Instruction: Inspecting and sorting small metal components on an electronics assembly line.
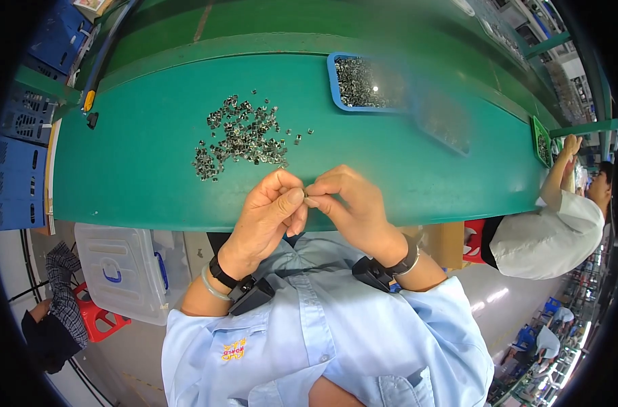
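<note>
Head view, hands: the left hand (272, 207) and the right hand (350, 200) are brought together above the near edge of the green table (139, 176), fingertips meeting between them.
Left fingers: the thumb and forefinger are pinched together on a small metal part (307, 197); the other fingers are curled in beneath.
Right fingers: the thumb and forefinger are closed on the same small metal part from the other side; whether it is one piece or two cannot be told.
Small metal part: it is held just above the table's front edge, between both hands, and is mostly hidden by the fingertips.
Loose pile: a scatter of small grey metal parts (238, 136) is spread on the table, just beyond the hands and a little to the left.
Blue tray (333, 78): it is set farther back, to the right of the pile, and is filled with similar parts.
Wrists: a dark band is worn on each.
Left of the table: blue crates (17, 169) are stacked; a clear plastic bin (119, 264) is set lower down.
Right edge: another person in a white shirt (546, 237) is seated at the same table.
</note>
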`<act>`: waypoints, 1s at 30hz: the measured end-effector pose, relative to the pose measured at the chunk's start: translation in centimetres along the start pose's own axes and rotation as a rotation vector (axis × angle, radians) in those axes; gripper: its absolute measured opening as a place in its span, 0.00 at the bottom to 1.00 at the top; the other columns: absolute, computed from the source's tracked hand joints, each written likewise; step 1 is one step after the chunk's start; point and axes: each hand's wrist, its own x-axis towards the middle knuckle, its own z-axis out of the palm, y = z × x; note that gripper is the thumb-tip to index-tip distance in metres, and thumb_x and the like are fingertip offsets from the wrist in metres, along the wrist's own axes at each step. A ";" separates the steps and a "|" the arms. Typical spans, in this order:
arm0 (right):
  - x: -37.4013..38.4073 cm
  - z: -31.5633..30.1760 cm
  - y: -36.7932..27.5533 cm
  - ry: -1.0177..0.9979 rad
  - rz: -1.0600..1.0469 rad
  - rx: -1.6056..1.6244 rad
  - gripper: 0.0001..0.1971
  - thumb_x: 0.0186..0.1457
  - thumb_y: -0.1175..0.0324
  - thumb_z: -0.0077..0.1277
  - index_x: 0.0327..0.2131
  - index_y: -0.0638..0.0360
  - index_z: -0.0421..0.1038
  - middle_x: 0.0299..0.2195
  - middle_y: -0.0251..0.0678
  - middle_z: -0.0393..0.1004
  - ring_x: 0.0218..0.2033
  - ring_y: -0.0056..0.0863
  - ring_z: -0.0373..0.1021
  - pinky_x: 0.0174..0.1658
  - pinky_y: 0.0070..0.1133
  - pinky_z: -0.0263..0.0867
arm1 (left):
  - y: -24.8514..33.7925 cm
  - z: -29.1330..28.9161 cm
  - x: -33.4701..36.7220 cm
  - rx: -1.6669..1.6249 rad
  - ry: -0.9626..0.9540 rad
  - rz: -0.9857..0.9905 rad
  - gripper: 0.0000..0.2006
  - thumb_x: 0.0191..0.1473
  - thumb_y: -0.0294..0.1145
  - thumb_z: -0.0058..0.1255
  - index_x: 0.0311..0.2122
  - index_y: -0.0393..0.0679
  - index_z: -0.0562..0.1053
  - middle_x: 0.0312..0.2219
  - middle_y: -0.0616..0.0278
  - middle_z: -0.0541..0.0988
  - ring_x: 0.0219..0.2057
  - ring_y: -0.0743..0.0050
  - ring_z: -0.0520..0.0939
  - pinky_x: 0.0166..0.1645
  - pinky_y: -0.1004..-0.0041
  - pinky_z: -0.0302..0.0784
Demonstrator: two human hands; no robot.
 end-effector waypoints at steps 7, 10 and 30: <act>0.8 -1.2 0.1 -0.075 -0.103 -0.185 0.08 0.45 0.76 0.57 0.30 0.57 0.71 0.28 0.32 0.73 0.29 0.28 0.70 0.32 0.22 0.65 | 1.5 0.3 0.2 0.202 0.047 -0.054 0.06 0.59 0.33 0.45 0.33 0.42 0.67 0.19 0.66 0.70 0.16 0.83 0.68 0.19 0.82 0.62; 0.9 -1.3 0.4 -0.088 -0.182 -0.208 0.08 0.45 0.76 0.57 0.31 0.57 0.71 0.28 0.32 0.73 0.29 0.28 0.70 0.32 0.22 0.65 | 1.6 0.7 0.1 0.159 0.061 -0.035 0.07 0.58 0.33 0.45 0.33 0.42 0.67 0.18 0.66 0.71 0.16 0.82 0.68 0.19 0.81 0.61; -0.3 -0.3 0.7 0.002 -0.124 0.030 0.07 0.47 0.77 0.55 0.32 0.57 0.71 0.29 0.34 0.74 0.29 0.28 0.70 0.33 0.21 0.66 | 1.3 1.4 -0.2 -0.034 0.005 -0.105 0.09 0.58 0.35 0.45 0.34 0.41 0.66 0.19 0.65 0.70 0.13 0.79 0.65 0.17 0.78 0.58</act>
